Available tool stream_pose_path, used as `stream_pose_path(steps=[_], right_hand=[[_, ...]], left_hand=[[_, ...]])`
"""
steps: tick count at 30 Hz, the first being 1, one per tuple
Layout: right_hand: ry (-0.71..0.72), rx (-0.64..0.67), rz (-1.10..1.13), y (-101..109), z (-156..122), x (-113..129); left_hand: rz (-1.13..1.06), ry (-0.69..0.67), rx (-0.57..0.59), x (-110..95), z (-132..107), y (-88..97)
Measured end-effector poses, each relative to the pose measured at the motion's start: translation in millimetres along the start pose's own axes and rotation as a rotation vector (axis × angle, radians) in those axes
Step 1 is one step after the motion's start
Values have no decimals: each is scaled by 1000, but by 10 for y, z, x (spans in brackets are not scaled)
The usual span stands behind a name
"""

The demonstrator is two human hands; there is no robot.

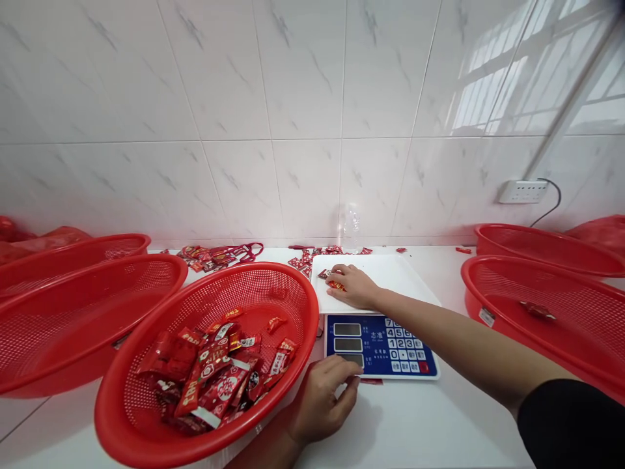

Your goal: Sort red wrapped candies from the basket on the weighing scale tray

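My right hand (pixel 355 286) reaches over the white weighing tray (pixel 385 273) of a digital scale, its fingers curled around small wrapped snack packets (pixel 336 285) at the tray's left side. Below the tray is the scale's blue panel (pixel 374 342) with keys and three displays. My left hand (pixel 326 398) rests by the panel's lower left corner, fingers bent, the thumb apart from them and nothing visible between. Just left of it stands a red perforated basket (pixel 297 286), tilted in view, with several red and orange snack packets (pixel 219 384) inside.
More red baskets stand at the left (pixel 161 273) and right (pixel 469 280); the right one holds a dark red packet (pixel 537 311). Small red packets (pixel 209 256) lie along the tiled wall. A clear plastic bottle (pixel 351 228) stands behind the tray. A socket strip (pixel 522 191) is on the wall.
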State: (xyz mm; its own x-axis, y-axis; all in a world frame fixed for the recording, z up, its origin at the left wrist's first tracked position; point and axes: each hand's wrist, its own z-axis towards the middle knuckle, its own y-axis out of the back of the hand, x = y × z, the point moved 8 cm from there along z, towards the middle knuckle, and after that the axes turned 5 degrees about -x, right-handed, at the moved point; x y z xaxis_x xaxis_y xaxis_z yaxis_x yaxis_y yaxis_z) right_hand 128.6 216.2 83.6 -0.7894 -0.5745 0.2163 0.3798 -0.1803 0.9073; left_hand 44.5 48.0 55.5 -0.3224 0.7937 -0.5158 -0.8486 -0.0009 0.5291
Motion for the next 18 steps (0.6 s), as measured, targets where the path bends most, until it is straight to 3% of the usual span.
stream_pose_path(steps=[11,18], right_hand=[[-161,-123,-77,129,-15,-263],[-274,-286,-107,528,-218,-622]], left_hand=[[-48,43,-19,41,14,27],[-43,54,1,62,23,14]])
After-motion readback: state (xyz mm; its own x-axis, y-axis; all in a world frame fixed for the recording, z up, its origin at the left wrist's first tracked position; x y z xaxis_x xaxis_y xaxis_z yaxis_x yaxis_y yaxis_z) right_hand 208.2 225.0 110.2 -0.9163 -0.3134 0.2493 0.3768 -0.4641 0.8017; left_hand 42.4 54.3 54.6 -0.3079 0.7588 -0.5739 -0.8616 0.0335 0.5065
